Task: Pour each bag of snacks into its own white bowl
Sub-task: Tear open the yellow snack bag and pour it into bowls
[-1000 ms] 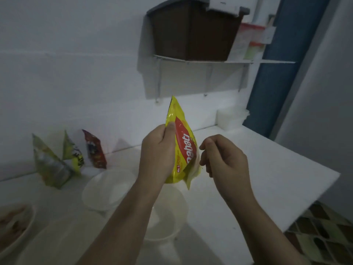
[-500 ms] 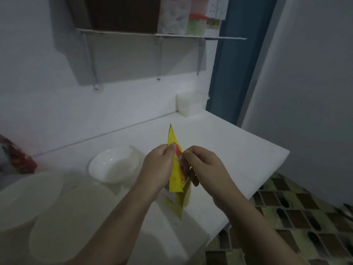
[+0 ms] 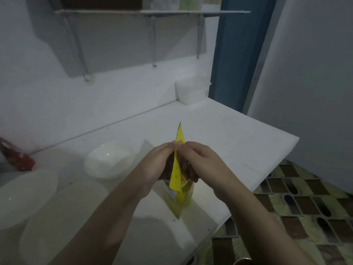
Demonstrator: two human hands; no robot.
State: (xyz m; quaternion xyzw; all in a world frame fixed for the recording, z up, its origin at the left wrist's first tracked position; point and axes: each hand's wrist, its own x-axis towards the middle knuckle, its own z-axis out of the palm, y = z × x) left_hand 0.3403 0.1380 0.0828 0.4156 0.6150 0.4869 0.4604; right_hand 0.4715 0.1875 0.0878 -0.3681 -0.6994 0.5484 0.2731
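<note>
Dim light, head view looking down over a white counter (image 3: 238,142) set against a white wall. Both hands meet at centre frame on a yellow snack bag (image 3: 178,180), held upright above the counter's near edge, its pointed top corner rising just past the fingertips. Left hand (image 3: 160,165) pinches the bag's upper edge from the left, thumb and fingers curled onto the foil; right hand (image 3: 200,165) pinches the same edge from the right, fingers curled, knuckles up. The two sets of fingertips are touching or nearly so across the top seam. Whether the seam is torn open cannot be told. The bag's lower part hangs free below the hands. To the left of the hands, a white bowl (image 3: 108,159) sits on the counter, apart from the bag. Nearer and further left, two larger pale round bowls (image 3: 63,217) lie side by side, blurred, the left one cut by the frame edge. A red snack bag (image 3: 16,156) leans against the wall at far left. A white rectangular box (image 3: 191,90) sits in the far corner of the counter, beside a blue door frame (image 3: 236,54). A wall shelf (image 3: 152,13) on brackets hangs above. Patterned floor tiles (image 3: 305,207) show at lower right.
</note>
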